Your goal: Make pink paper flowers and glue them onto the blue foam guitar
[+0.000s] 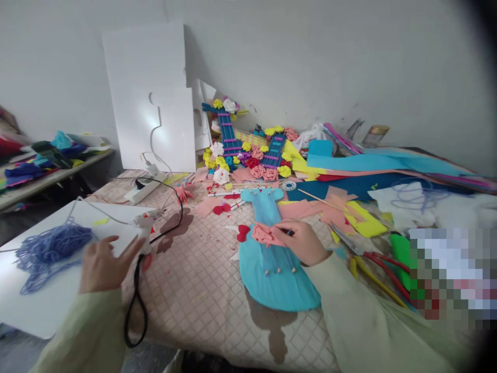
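A light-blue crepe-paper guitar lies on the patterned tabletop, with small pale beads along its lower part. My right hand is closed on a pink paper flower, which rests against the guitar's middle. A red paper heart shape sits at the guitar's left edge. On the left, my left hand has its fingers apart, one fingertip close to the handle of a white glue gun. Whether that finger touches the handle I cannot tell. The glue gun's nozzle points away to the right.
Blue yarn lies on a white board at left. A power strip and black cord are near the glue gun. Decorated paper guitars stand at the back. Red-handled scissors and paper scraps lie right.
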### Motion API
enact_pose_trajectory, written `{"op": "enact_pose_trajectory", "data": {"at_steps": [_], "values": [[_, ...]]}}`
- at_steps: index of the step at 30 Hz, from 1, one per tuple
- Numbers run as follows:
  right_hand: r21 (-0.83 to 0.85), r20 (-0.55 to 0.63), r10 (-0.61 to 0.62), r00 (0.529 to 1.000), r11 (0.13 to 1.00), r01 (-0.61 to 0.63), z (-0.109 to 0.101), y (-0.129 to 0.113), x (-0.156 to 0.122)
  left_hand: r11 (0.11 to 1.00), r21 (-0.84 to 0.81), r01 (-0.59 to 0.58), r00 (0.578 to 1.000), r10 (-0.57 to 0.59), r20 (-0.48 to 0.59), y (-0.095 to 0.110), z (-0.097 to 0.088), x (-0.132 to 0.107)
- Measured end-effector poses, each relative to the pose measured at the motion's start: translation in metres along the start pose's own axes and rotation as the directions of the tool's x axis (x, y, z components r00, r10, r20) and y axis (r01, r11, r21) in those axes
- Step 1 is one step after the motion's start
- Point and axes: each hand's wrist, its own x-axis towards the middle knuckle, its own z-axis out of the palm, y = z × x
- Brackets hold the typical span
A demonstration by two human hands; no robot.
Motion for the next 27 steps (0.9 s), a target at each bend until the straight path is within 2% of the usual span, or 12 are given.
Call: {"op": "enact_pose_trajectory", "data": {"at_steps": [2,3,4,5,6,9,13,16,17,18,22,27], "values": [[0.023,0.004,-0.001,1.000,1.000,0.001,-0.001,-0.001,0.000,0.969,0.201,0.145,0.981,-0.114,-0.158,0.024,-0.019,-0.013],[0.035,0.009,0.000,1.000,0.999,0.000,-0.001,-0.002,0.000,0.972,0.184,0.149,0.981,-0.123,-0.147,0.041,-0.026,-0.021],[0.049,0.015,0.001,1.000,0.999,-0.002,-0.001,-0.003,0.000,0.988,0.101,0.118,0.990,-0.109,-0.091,0.060,-0.030,-0.028],[0.067,0.024,-0.001,1.000,0.998,-0.001,-0.002,-0.004,0.000,0.998,-0.043,0.041,0.998,-0.039,0.059,0.080,-0.032,-0.034],[0.089,0.037,-0.003,0.999,0.996,-0.001,-0.002,-0.005,0.000,0.976,-0.218,-0.011,0.974,0.060,0.219,0.101,-0.030,-0.039],[0.159,0.081,-0.003,0.997,0.987,-0.010,-0.002,-0.008,0.000,0.823,-0.567,0.031,0.830,0.294,0.474,0.156,-0.003,-0.043],[0.226,0.115,-0.019,0.993,0.974,-0.007,-0.003,-0.008,0.001,0.680,-0.718,0.152,0.786,0.357,0.505,0.201,0.054,-0.030],[0.271,0.110,-0.022,0.994,0.963,-0.008,-0.007,-0.008,0.001,0.558,-0.784,0.273,0.658,0.486,0.575,0.214,0.085,-0.022],[0.271,0.105,-0.018,0.994,0.962,-0.011,-0.008,-0.008,0.001,0.515,-0.801,0.304,0.641,0.511,0.572,0.216,0.092,-0.022],[0.265,0.099,-0.014,0.995,0.964,-0.013,-0.009,-0.008,0.001,0.479,-0.815,0.325,0.646,0.517,0.561,0.217,0.096,-0.022],[0.230,0.071,-0.004,0.997,0.973,-0.013,-0.011,-0.009,0.000,0.412,-0.845,0.340,0.730,0.451,0.513,0.215,0.103,-0.028],[0.168,0.015,0.019,1.000,0.986,-0.021,-0.003,-0.013,-0.001,0.375,-0.885,0.278,0.780,0.449,0.435,0.210,0.107,-0.035]]}}
